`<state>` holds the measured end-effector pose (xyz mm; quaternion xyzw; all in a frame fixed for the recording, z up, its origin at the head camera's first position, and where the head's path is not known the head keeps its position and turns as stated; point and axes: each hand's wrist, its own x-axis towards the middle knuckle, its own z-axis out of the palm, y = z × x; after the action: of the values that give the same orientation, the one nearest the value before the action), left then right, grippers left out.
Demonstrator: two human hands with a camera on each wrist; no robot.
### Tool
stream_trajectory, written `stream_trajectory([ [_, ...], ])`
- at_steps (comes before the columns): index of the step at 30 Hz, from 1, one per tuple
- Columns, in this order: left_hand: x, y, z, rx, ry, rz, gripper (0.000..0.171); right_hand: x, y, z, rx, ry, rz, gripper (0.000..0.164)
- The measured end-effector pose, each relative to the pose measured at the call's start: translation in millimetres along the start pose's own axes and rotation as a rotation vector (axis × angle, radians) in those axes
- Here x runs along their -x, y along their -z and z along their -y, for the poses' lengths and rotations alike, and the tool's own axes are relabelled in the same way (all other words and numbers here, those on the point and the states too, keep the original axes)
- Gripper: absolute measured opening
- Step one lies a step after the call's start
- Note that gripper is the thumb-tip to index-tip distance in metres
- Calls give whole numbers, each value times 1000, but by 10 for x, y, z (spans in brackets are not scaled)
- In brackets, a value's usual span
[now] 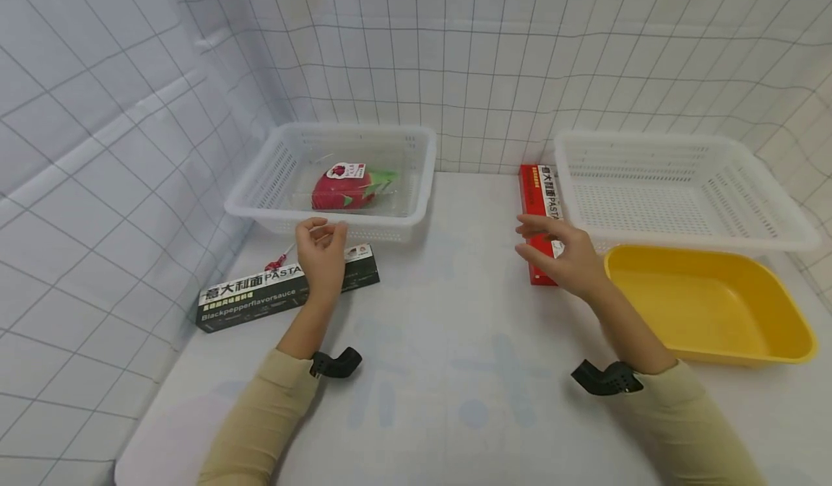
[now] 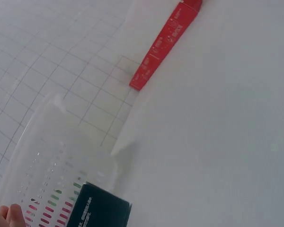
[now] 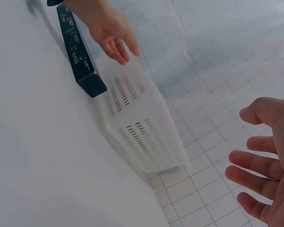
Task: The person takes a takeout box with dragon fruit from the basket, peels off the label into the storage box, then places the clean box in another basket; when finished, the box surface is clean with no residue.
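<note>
My left hand (image 1: 321, 258) hovers at the front rim of the left white basket (image 1: 416, 220), its fingers loosely bent and nothing seen between them. In the head view it overlaps a black pasta box (image 1: 253, 298) labelled black pepper flavor sauce, lying slanted before that basket. Inside the basket is a pink dragon fruit (image 1: 328, 193) in clear packaging. On the right, my right hand (image 1: 565, 258) has its fingers apart and holds nothing. It partly covers a red pasta box (image 1: 534, 190) beside the right white basket. The right wrist view shows those spread fingers (image 3: 255, 165).
The right white basket (image 1: 637, 204) stands at the back right, with a yellow tub (image 1: 708, 313) before it. A small red thing (image 1: 276, 263) with a thin pale stick lies behind the black box. Grid-patterned white sheeting (image 1: 481, 53) rises behind and at the sides.
</note>
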<state>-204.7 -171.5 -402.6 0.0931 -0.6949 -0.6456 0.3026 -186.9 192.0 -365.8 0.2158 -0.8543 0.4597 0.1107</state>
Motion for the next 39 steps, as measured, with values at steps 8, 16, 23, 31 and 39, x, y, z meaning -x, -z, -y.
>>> stream_trajectory([
  [8, -24, -126, -56, 241, 162, -50, 37, -96, -85, 38, -61, -10, 20, 40],
  [16, -49, -182, -51, 288, 176, -116, 37, -227, -162, 119, -129, 16, 17, 40],
  [23, -59, -221, -32, 320, 158, -155, 38, -420, -246, 214, -160, 26, 19, 36],
  [31, -70, -229, -18, 333, 155, -141, 36, -681, -404, 345, -207, 33, 28, 34],
  [39, -81, -227, -14, 350, 140, -109, 37, -947, -527, 508, -184, 23, 67, 34],
])
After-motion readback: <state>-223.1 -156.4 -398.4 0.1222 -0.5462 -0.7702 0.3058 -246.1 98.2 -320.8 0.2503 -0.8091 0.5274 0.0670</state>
